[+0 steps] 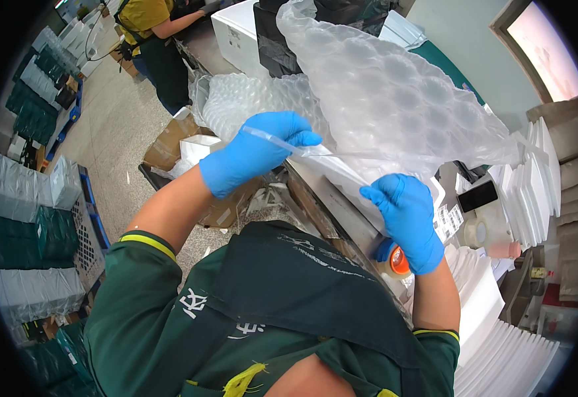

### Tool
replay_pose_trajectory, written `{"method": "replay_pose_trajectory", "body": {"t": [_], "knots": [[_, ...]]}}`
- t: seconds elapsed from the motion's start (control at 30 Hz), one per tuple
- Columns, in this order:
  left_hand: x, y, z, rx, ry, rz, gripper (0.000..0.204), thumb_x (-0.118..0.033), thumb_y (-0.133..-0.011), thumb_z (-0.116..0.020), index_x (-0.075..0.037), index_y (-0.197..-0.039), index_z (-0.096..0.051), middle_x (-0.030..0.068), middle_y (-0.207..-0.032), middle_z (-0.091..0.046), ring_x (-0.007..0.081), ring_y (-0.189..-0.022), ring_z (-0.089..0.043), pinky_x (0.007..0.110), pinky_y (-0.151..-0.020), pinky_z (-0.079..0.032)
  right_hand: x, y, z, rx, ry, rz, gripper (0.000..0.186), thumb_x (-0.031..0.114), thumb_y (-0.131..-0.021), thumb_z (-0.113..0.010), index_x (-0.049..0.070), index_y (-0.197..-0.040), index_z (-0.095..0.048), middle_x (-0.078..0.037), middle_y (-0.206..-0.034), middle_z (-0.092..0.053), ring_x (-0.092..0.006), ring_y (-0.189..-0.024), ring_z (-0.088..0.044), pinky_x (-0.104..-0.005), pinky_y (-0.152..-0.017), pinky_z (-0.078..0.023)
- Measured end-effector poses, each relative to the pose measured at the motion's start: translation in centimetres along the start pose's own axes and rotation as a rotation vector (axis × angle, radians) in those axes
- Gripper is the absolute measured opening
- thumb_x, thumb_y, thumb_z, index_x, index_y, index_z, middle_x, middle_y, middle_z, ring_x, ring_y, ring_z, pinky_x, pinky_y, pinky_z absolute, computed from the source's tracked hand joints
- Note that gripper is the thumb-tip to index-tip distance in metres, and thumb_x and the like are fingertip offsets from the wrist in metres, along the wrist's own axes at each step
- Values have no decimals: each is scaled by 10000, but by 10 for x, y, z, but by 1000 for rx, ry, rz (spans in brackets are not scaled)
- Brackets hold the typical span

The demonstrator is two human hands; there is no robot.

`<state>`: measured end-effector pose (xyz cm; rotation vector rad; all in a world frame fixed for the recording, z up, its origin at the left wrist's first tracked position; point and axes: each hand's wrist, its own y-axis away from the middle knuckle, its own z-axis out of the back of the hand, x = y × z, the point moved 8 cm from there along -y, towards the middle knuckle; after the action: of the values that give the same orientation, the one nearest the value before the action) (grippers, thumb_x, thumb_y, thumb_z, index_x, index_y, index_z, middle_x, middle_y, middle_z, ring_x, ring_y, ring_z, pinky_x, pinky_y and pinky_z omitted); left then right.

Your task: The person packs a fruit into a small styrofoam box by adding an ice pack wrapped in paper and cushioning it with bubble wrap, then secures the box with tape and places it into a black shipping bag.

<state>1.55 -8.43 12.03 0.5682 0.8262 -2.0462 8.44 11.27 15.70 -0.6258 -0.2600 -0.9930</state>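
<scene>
Both of my hands wear blue gloves and are raised over the work table. My left hand [262, 149] is closed, pinching a clear plastic strip [270, 139] whose free end sticks out past the fingers. Lower and to the right, my right hand [405, 215] is closed too, its thumb and forefinger pressed together at the other side of the same see-through plastic; its exact edge there is hard to make out. Just beyond my hands, a large sheet of bubble wrap [395, 86] stands up loosely. A roll of tape with an orange core [399, 261] lies below my right hand.
More bubble wrap [256, 99] lies behind my left hand, near a white foam box [236, 33]. An open cardboard box [170, 142] stands left of the table. White foam sheets [520, 198], a phone [477, 197] and a clear tape roll [475, 233] are at right. A co-worker [153, 40] stands far left.
</scene>
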Motion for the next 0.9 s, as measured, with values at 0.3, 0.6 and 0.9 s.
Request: {"method": "replay_pose_trajectory", "body": {"t": [0.3,0.6,0.9], "knots": [[-3,-33,-20,286,170,23,240,-232,-880,-629,-75,-1058,-662,121,-936,-611,258,-828,-574,339,-773,-465,-71,-7,-9,15,-223,-357,194,158,-755,-736,58,-899,-653,-88,-843,-615,-234,-767,-573,-334,-695,-469],[0,-42,-35,445,31,-175,240,-251,-854,-664,-46,-977,-676,94,-921,-644,221,-825,-591,315,-765,-460,-27,-33,14,8,260,181,219,231,-714,-745,74,-836,-652,-99,-887,-619,-288,-888,-586,-422,-871,-411],[30,-36,-26,564,431,260,364,-376,-865,-655,-53,-1031,-692,52,-919,-683,141,-849,-585,305,-840,-452,-93,-31,-4,243,-258,-406,291,296,-854,-658,19,-774,-618,-84,-622,-521,-150,-570,-466,-286,-560,-409]]}}
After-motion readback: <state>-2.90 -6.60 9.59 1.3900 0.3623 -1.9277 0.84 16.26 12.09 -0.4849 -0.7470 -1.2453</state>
